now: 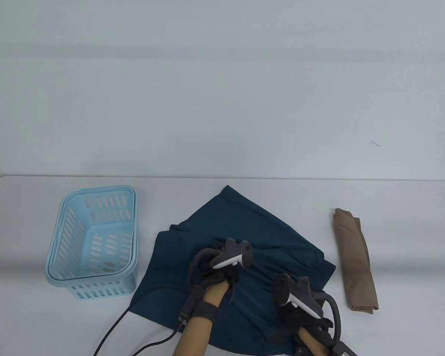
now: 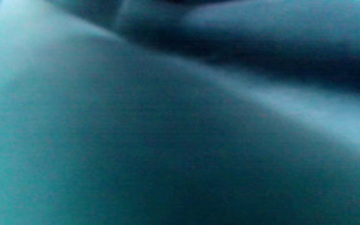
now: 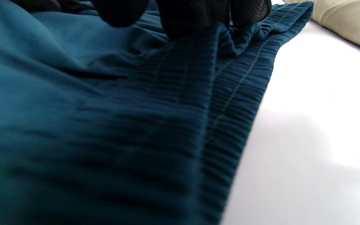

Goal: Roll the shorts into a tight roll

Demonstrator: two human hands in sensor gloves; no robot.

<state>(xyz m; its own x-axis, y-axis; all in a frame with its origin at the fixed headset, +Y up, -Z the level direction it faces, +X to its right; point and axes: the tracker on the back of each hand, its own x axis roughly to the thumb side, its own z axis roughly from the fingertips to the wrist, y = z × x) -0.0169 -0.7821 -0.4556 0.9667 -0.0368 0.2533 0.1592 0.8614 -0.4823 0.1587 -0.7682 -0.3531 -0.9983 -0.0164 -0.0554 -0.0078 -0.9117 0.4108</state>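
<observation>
The teal shorts (image 1: 252, 230) lie spread out, crumpled, in the middle of the table. My left hand (image 1: 222, 276) rests on their centre, its fingers hidden under the tracker. The left wrist view is filled with blurred teal cloth (image 2: 180, 125) and shows no fingers. My right hand (image 1: 300, 319) is at the near right part of the shorts, by the elastic waistband (image 3: 239, 87). In the right wrist view its gloved fingers (image 3: 192, 15) pinch a raised fold of that waistband.
A light blue slotted basket (image 1: 92, 241) stands at the left of the table. A tan garment (image 1: 356, 259), rolled up, lies to the right of the shorts and shows as a pale edge (image 3: 348, 22). Black cables (image 1: 141, 333) trail off the near edge.
</observation>
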